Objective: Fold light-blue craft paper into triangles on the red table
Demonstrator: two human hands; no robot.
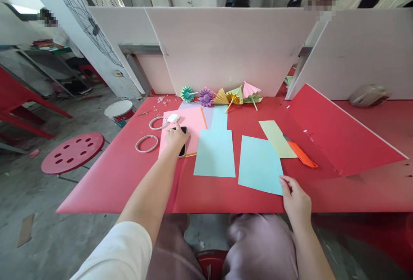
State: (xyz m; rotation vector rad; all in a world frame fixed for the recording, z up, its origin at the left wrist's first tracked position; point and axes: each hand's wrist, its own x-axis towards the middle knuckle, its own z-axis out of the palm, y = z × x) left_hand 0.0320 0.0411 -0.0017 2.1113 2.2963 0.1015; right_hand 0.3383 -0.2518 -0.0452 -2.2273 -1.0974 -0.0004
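Observation:
My left hand (176,137) reaches out over the red table (129,176) and rests, fingers curled, on a black phone (183,142) that lies on a pink paper sheet (190,125). My right hand (295,200) pinches the near right corner of a light blue paper sheet (260,164). A second light blue sheet (215,153) lies between the two hands. A pale green strip (276,139) lies beyond the right hand, partly over an orange cutter (301,154).
Two tape rings (147,143) and a small white case (173,118) sit left of the phone. Folded paper flowers and umbrellas (226,95) line the white partition (226,47). A red board (338,133) leans at right. A red stool (72,152) and bucket (119,110) stand left.

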